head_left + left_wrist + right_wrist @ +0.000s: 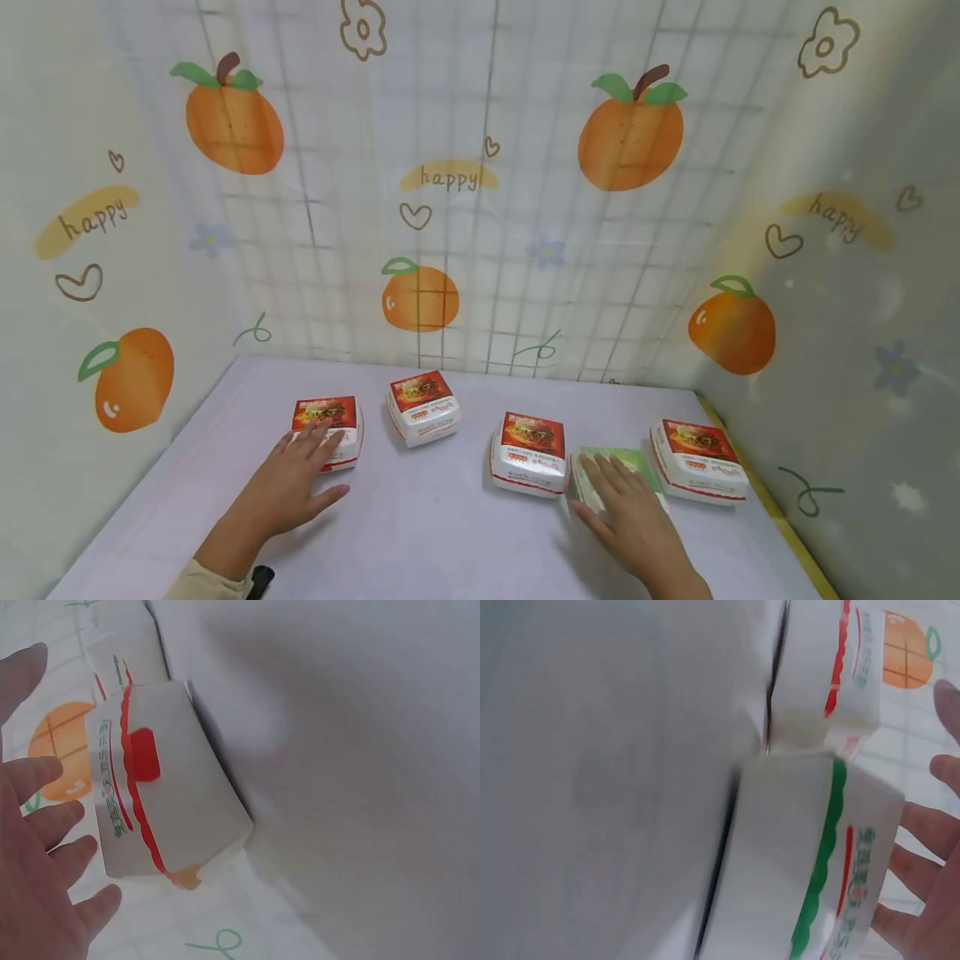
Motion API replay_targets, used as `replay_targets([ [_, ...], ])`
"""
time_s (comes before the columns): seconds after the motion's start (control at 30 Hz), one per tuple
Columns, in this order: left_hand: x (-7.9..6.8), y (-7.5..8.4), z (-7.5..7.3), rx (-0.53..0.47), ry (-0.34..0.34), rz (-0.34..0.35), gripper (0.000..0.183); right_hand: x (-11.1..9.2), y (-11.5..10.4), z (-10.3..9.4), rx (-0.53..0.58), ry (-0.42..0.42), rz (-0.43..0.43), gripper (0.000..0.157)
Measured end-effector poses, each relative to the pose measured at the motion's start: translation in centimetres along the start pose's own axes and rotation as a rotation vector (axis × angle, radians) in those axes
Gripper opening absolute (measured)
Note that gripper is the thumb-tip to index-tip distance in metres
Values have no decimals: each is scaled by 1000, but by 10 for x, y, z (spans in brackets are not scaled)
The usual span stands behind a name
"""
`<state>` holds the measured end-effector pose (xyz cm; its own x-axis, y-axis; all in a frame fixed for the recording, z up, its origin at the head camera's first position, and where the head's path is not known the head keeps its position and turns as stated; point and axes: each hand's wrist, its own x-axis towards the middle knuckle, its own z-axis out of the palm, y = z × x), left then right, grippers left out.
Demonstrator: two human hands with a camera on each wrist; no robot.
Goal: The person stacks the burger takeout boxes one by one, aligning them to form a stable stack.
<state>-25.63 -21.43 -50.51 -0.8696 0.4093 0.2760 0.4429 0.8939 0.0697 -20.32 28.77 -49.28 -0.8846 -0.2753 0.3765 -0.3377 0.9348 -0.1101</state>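
Observation:
A red-topped burger box (pixel 327 407) stands at the table's left. My left hand (pixel 288 483) reaches over its front, fingers straight and slightly spread, thumb pointing right. In the left wrist view those fingers sit beside the top of the box (pixel 176 802), curled round nothing. On the right, a green-topped burger box (pixel 647 467) is partly covered by my right hand (pixel 633 521), whose fingers lie extended over its lid. From the right wrist, the green wavy band on this box (pixel 772 840) shows, with my right hand (pixel 934 877) along its top edge.
More red-topped burger boxes stand along the white table (pixel 435 533): one box (pixel 423 410) farther back, another (pixel 529 458) just left of the green one, a third (pixel 701 465) by the yellow right edge (pixel 783 521). Orange-printed cloth (pixel 457 233) hangs behind and on both sides.

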Motion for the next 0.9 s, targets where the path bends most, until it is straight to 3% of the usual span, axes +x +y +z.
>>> replay_targets([
  [0.1,1,-3,0,-11,-6,-20,84,2,-3,1,9,41,-22,67],
  [0.3,-2,-13,1,-19,-2,-81,82,5,-16,10,30,35,-61,66],
  [0.5,-2,-21,2,-33,13,-83,80,11,-32,19,53,66,-94,66],
  [0.67,-6,-21,3,-47,-15,-107,82,13,-47,28,111,26,-115,69],
  [0.9,-10,-21,2,-55,29,-110,80,18,-55,30,118,-24,-80,70],
])
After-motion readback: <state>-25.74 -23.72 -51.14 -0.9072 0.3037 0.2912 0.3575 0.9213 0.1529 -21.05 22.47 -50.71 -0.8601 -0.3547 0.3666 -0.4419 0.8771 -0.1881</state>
